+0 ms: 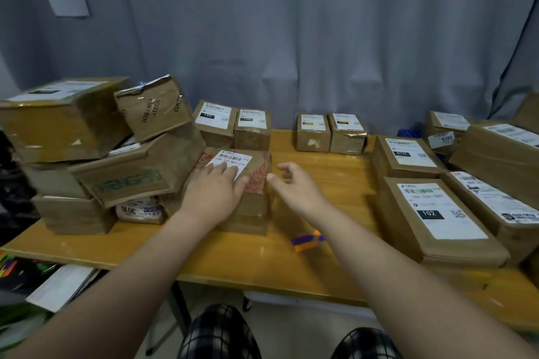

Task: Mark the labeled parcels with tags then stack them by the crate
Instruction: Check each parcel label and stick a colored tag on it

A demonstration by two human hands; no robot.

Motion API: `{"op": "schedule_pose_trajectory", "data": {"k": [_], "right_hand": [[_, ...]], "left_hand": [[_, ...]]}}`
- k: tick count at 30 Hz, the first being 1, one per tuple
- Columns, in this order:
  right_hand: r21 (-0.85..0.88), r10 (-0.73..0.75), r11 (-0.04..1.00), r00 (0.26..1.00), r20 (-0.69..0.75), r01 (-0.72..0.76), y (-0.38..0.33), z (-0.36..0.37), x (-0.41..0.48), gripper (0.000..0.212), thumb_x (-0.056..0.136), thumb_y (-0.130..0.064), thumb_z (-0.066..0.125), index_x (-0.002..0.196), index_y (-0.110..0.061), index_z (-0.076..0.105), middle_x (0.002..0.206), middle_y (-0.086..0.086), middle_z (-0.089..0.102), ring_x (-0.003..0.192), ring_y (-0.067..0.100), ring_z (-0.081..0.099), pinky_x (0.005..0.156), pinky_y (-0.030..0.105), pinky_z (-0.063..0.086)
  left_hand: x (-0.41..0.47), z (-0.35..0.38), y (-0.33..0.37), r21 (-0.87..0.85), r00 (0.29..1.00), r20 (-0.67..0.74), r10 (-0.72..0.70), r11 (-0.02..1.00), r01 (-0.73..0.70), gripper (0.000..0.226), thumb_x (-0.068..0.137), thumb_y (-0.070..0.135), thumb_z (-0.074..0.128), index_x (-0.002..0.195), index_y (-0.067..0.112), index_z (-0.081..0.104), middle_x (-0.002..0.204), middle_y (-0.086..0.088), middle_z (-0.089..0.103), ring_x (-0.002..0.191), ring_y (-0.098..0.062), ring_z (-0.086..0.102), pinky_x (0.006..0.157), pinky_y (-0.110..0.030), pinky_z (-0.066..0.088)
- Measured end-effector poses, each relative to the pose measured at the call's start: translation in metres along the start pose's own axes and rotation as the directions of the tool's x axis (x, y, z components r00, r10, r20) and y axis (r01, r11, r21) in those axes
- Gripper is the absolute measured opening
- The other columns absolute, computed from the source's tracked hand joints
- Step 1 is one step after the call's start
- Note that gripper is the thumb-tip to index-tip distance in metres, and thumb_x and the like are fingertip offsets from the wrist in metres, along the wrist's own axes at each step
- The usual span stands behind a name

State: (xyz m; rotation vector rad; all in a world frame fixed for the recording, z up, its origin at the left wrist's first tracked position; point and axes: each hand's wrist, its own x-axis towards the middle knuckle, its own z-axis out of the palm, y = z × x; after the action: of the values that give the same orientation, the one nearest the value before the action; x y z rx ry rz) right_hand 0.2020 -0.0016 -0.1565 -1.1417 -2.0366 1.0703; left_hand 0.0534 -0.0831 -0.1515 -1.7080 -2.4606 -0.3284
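A: Where the L hand (pixel 215 192) is, I've got it flat on top of the parcel (pixel 258 175). Its fingers (pixel 226 169) are straight and the tips lie on the white label (pixel 233 158).

B: R hand?

A: R hand (pixel 294 188) hovers just right of that parcel, fingers loosely curled, nothing in it. The thumb's v. close to the box edge, but I can't tell if it touches.

B: What's around them?

A: Left of the L hand there's a leaning pile of bigger boxes (pixel 122 172), right up against the parcel. Beyond both hands, by the far edge of the table (pixel 262 259), sit two pairs of small labelled boxes. One pair (pixel 230 128) is past the L fingertips, the other pair (pixel 329 132) past the R hand. Right of the R hand are flat parcels w/ labels, and the nearest one (pixel 437 213) reads 102. Just under the R wrist there's a small orange-and-purple item (pixel 306 240) on the table. It's too blurred, can't say what it is.
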Motion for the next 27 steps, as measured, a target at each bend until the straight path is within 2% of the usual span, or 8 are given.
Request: {"op": "schedule_pose_trajectory", "data": {"k": [2,4,7,10,14,19,23,27], "right_hand": [[0.081,0.058,0.995,0.998,0.019,-0.06,0.001,0.005,-0.001,0.056,0.093,-0.043,0.055,0.139,-0.016,0.041,0.14,0.007,0.046,0.127,0.021,0.046,0.099,0.029,0.037],[0.133,0.107,0.985,0.994,0.028,-0.109,0.003,0.008,-0.001,0.061,0.092,-0.047,0.055,0.142,-0.019,0.037,0.143,0.006,0.043,0.129,0.022,0.044,0.096,0.027,0.036],[0.156,0.143,0.976,0.988,0.051,-0.149,0.004,0.01,0.0,0.065,0.091,-0.05,0.054,0.145,-0.022,0.031,0.145,0.005,0.041,0.129,0.022,0.042,0.091,0.025,0.034],[0.162,0.168,0.971,0.984,0.065,-0.176,0.006,0.011,0.002,0.068,0.091,-0.05,0.054,0.147,-0.021,0.028,0.146,0.005,0.04,0.13,0.022,0.041,0.09,0.025,0.034],[0.105,0.148,0.984,0.989,-0.008,-0.146,0.003,0.008,0.01,0.062,0.094,-0.035,0.053,0.147,-0.017,0.028,0.142,0.009,0.044,0.127,0.025,0.045,0.09,0.026,0.035],[-0.081,0.088,0.992,0.992,-0.087,-0.095,0.003,0.0,0.012,0.05,0.098,-0.029,0.043,0.145,-0.015,0.032,0.117,0.005,0.057,0.097,0.019,0.055,0.079,0.031,0.045],[-0.079,0.159,0.982,0.98,-0.123,-0.169,0.007,-0.007,0.014,0.052,0.096,-0.032,0.048,0.142,-0.009,0.037,0.136,0.011,0.051,0.12,0.027,0.05,0.092,0.034,0.042],[-0.097,0.196,0.972,0.964,-0.18,-0.216,0.009,-0.011,0.011,0.05,0.095,-0.034,0.049,0.136,-0.006,0.046,0.132,0.012,0.055,0.119,0.029,0.051,0.091,0.035,0.042]], "left_hand": [[-0.004,0.01,0.008,-0.048,1.0,0.008,-0.025,0.999,0.025,0.053,0.1,0.05,0.022,0.147,0.027,0.033,0.155,0.002,0.03,0.144,-0.024,0.021,0.116,-0.044,0.01],[-0.005,0.015,0.018,-0.065,1.0,-0.025,0.015,0.998,-0.016,0.052,0.101,0.049,0.021,0.148,0.029,0.031,0.156,0.005,0.026,0.145,-0.02,0.018,0.116,-0.041,0.009],[-0.002,0.016,0.025,-0.11,0.992,-0.082,0.091,0.989,-0.099,0.052,0.102,0.044,0.018,0.144,0.024,0.039,0.151,0.001,0.038,0.141,-0.021,0.029,0.113,-0.035,0.018],[0.002,0.014,0.021,-0.251,0.985,-0.115,0.131,0.955,-0.157,0.045,0.101,0.036,0.028,0.132,0.016,0.052,0.131,-0.005,0.057,0.123,-0.024,0.05,0.103,-0.035,0.035],[0.003,0.009,0.009,-0.376,0.982,-0.085,0.169,0.907,-0.189,0.036,0.1,0.026,0.044,0.134,0.016,0.052,0.139,-0.002,0.051,0.13,-0.018,0.043,0.106,-0.027,0.031],[-0.002,0.008,-0.01,-0.147,0.99,-0.132,-0.04,0.989,0.021,0.047,0.1,0.044,0.034,0.138,0.019,0.047,0.147,-0.003,0.04,0.138,-0.023,0.027,0.114,-0.041,0.022],[-0.008,0.006,-0.007,-0.189,0.986,-0.088,-0.14,0.974,0.121,0.054,0.097,0.051,0.036,0.141,0.021,0.043,0.151,-0.007,0.033,0.14,-0.028,0.023,0.114,-0.044,0.021],[-0.009,0.002,-0.007,-0.313,0.98,-0.139,-0.143,0.945,0.094,0.046,0.099,0.038,0.042,0.137,0.014,0.048,0.143,-0.01,0.043,0.132,-0.029,0.033,0.109,-0.04,0.029]]}}
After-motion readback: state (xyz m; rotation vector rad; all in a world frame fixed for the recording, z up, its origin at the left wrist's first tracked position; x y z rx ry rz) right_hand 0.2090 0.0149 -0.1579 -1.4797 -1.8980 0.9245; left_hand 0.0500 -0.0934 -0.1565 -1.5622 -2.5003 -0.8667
